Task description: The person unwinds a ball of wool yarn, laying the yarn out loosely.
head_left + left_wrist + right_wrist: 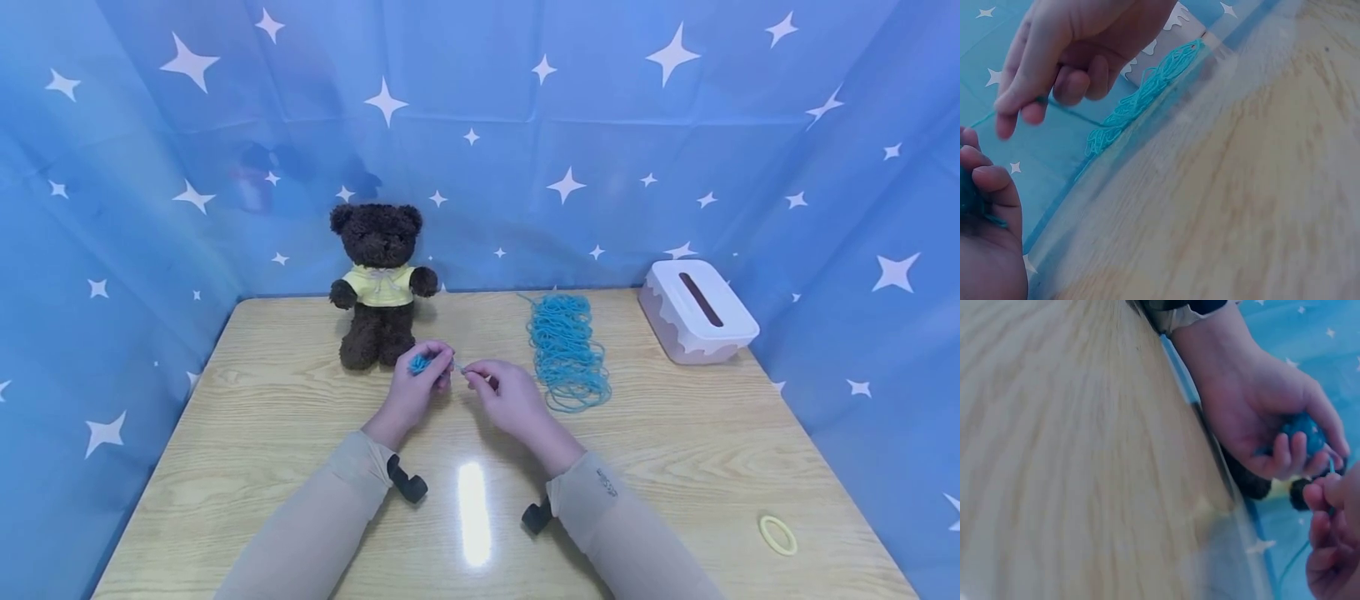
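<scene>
My left hand (417, 385) grips a small ball of blue yarn (1305, 433), its fingers curled round it; part of the ball is hidden by the fingers. Just to the right, my right hand (512, 397) pinches the yarn strand (1077, 114) between thumb and forefinger. A short stretch of strand spans the gap between the two hands. In the left wrist view the strand runs on from the right hand towards a loose pile of blue yarn (564, 350), which lies on the table behind and right of the right hand.
A dark brown teddy bear (378, 287) in a yellow top stands at the table's back, beyond the left hand. A white tissue box (697, 312) sits at the back right. On the wooden table (675, 467) a pale yellow ring (777, 535) lies near the right edge.
</scene>
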Motion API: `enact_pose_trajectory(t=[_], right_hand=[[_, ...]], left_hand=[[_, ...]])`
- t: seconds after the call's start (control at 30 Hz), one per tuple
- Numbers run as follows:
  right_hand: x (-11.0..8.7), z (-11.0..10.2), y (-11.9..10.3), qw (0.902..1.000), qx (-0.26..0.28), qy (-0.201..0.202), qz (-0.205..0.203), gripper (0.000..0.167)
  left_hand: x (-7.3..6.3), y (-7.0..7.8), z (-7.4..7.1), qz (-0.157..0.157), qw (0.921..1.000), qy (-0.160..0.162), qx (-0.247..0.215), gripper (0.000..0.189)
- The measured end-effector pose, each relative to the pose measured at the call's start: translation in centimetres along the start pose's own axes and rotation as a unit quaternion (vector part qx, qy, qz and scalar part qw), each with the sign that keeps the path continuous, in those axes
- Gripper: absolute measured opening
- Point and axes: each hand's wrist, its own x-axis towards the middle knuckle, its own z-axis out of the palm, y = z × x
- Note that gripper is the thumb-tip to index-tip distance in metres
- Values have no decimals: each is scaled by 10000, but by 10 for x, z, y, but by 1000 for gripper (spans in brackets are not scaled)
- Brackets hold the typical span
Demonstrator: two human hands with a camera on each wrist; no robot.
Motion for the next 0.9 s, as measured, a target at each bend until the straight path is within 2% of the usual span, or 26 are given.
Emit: enact_pose_trajectory(t=[0.23, 0.4, 0.53, 0.73, 0.9], right_hand=[[-9, -33, 12, 9986, 178, 500, 60, 24], [-18, -58, 26, 9964, 73, 846, 8, 23], [-25, -74, 42, 9944, -6, 1054, 92, 24], [-39, -97, 67, 9891, -290, 1376, 434, 25], [-51, -111, 87, 9831, -641, 1645, 483, 21]], left_hand=[[-1, 2, 0, -8, 10000, -9, -9, 16], [-1, 2, -1, 65, 10000, -65, -20, 16], [-2, 1, -2, 56, 9999, -120, -62, 9], [-3, 2, -1, -73, 9998, -110, -140, 6], [-3, 2, -2, -154, 9996, -71, -210, 7]])
